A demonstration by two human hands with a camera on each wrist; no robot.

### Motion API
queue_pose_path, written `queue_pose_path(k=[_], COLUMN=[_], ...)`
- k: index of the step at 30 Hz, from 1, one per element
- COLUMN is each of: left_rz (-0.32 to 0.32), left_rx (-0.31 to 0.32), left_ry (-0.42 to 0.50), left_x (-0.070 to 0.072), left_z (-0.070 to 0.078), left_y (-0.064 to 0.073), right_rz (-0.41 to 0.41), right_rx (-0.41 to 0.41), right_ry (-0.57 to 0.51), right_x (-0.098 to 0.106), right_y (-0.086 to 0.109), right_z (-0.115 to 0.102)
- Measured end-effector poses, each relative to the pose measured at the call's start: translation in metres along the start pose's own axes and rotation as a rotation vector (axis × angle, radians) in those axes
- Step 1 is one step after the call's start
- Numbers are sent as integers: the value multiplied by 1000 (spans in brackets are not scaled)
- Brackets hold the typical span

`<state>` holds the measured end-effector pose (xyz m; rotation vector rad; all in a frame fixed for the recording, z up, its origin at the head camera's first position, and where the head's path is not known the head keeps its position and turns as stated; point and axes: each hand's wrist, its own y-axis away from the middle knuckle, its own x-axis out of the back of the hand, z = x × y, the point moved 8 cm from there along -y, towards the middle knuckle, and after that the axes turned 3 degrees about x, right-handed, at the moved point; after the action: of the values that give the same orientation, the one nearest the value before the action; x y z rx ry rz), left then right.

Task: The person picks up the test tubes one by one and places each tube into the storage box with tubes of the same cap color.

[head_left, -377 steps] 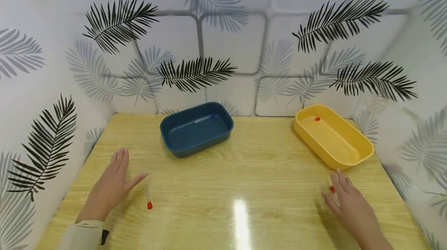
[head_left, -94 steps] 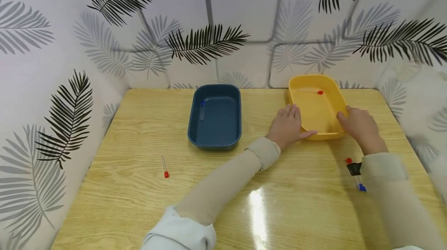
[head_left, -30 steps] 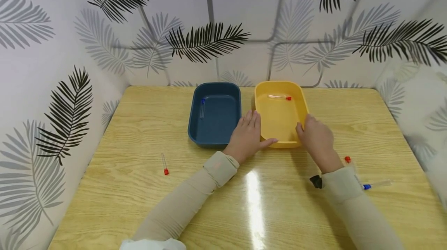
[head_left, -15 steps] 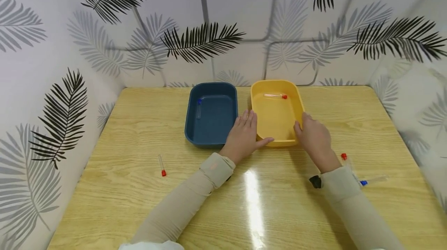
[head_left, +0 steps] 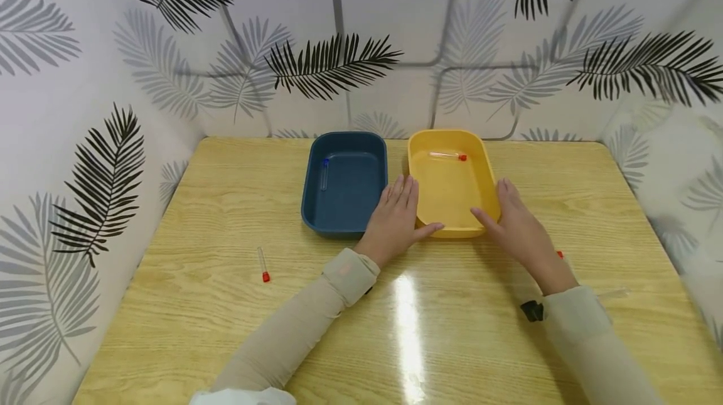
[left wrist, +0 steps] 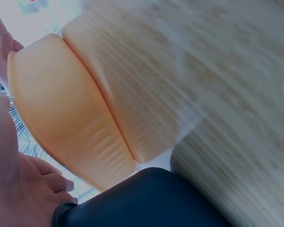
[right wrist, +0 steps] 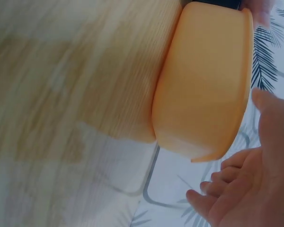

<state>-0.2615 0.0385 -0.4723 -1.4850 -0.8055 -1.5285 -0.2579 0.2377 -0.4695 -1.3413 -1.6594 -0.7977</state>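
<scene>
Side by side at the back of the table stand a blue tray [head_left: 344, 226] and a yellow tray [head_left: 452, 229]. My left hand [head_left: 391, 220] lies between them, fingers straight, thumb over the yellow tray's near rim. At that tray's right near corner is my right hand [head_left: 522, 235], fingers and thumb spread; the right wrist view shows its palm [right wrist: 255, 189] facing the tray wall, gripping nothing. A red-capped test tube [head_left: 449, 155] lies inside the yellow tray, and a blue-capped test tube [head_left: 324, 176] inside the blue one.
On the left of the table lies another red-capped test tube [head_left: 263, 267]. Beside my right forearm a red cap [head_left: 560, 254] and the end of a clear tube [head_left: 614, 294] show, the rest hidden by the arm. A leaf-patterned wall [head_left: 373, 103] rises behind the table.
The yellow tray has slid left to beside the blue tray, which was turned lengthwise earlier. Since half a second ago, my right hand has released the yellow rim and spread its fingers.
</scene>
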Motion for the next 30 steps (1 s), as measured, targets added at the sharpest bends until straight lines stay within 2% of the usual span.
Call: queue_pose_path(k=[6,9,12,17,21,26,30], left_rz=[55,80,124,206,212,193,158], left_rx=[-27,-11,15,106,221,350,463], left_ry=[31,63,117,187,180,170,239], left_x=[16,28,41,58,62,53,38], left_z=[-6,-18,-37,-80,-117,-159,-184], left_y=[20,38,59,97,127,162,190], right_rz=[-27,-33,-32,-54,-74,-86,-98], right_rx=[53,88,120,124,119,110,99], right_ry=[29,72,125,161,141,117,102], right_x=[-1,-2,-4,-7,-9,-9,-10], right_y=[6,7,9,12,14,13,12], right_z=[0,-1,0,7,11,14,13])
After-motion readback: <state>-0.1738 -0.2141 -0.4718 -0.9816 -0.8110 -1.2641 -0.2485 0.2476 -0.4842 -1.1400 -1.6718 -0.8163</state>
